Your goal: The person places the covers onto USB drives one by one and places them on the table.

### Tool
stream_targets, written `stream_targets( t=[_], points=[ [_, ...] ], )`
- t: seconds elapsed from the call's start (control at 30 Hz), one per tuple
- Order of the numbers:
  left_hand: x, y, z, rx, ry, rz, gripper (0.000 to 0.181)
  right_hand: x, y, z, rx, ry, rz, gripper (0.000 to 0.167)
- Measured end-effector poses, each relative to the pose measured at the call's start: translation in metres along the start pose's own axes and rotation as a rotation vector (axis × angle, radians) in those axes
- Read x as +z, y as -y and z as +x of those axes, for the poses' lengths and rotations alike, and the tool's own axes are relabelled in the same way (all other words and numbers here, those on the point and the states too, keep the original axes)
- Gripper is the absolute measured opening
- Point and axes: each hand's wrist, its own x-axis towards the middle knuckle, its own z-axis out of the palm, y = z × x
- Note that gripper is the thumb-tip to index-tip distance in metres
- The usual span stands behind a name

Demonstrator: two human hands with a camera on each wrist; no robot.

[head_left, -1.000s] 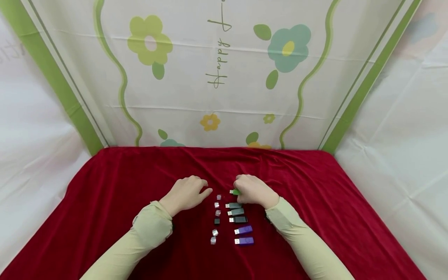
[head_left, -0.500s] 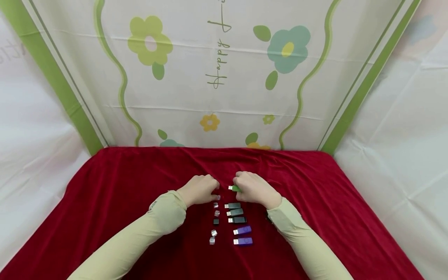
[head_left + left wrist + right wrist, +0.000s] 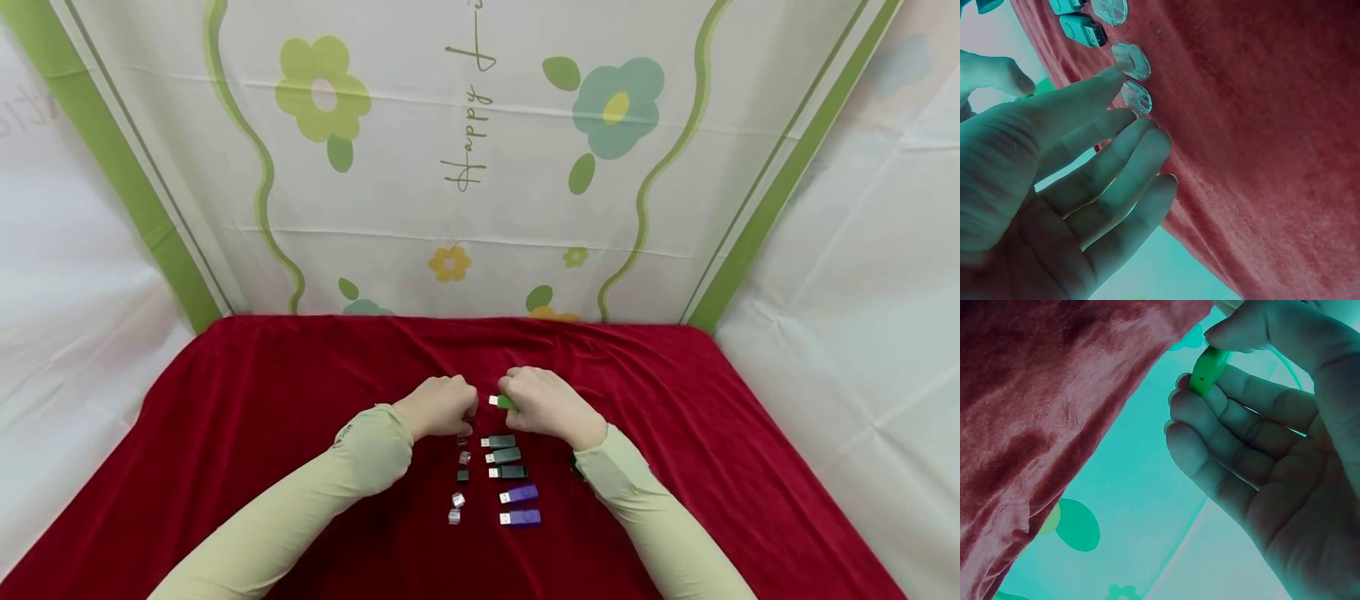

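My right hand (image 3: 551, 407) holds a green USB flash drive (image 3: 506, 402) above the cloth, its metal plug pointing left. Thumb and fingertips pinch the green body (image 3: 1209, 370) in the right wrist view. My left hand (image 3: 441, 406) is low over the far end of a column of small caps. In the left wrist view its thumb and index fingertips lie either side of a clear cap (image 3: 1137, 95) on the cloth, without a plain grip; another clear cap (image 3: 1130, 60) is beside the thumb. From the head view, the left hand hides the farthest cap.
Several flash drives lie in a column on the red cloth (image 3: 637, 367), among them a black one (image 3: 510, 472) and a purple one (image 3: 521, 517). Left of them are a black cap (image 3: 462, 476) and clear caps (image 3: 454, 517). A flower-printed white sheet (image 3: 405, 183) stands behind.
My left hand has moved right to the farthest clear cap, its fingers bending downward. My right hand has lifted the green flash drive slightly away from the other drives.
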Motion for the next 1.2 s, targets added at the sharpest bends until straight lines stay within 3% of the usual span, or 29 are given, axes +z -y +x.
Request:
stream_targets(
  t=[0.67, 0.83, 0.97, 1.1, 1.2],
  points=[
    [0.005, 0.002, 0.01, 0.016, 0.035, 0.055, 0.037, -0.002, 0.0, -0.001, -0.004, -0.017, -0.01, 0.032],
    [0.007, 0.005, 0.011, 0.061, 0.007, 0.087, 0.04, -0.003, 0.0, -0.002, 0.001, -0.015, -0.011, 0.033],
    [0.006, 0.011, 0.01, 0.099, -0.047, 0.022, 0.035, -0.005, 0.0, -0.002, 0.003, -0.023, -0.014, 0.032],
    [-0.002, 0.018, 0.005, 0.085, -0.09, -0.1, 0.025, -0.009, -0.001, -0.002, 0.007, -0.028, -0.032, 0.031],
    [-0.01, 0.02, -0.004, 0.084, -0.159, -0.155, 0.016, -0.013, -0.001, -0.003, 0.01, -0.034, -0.039, 0.03]
  ],
)
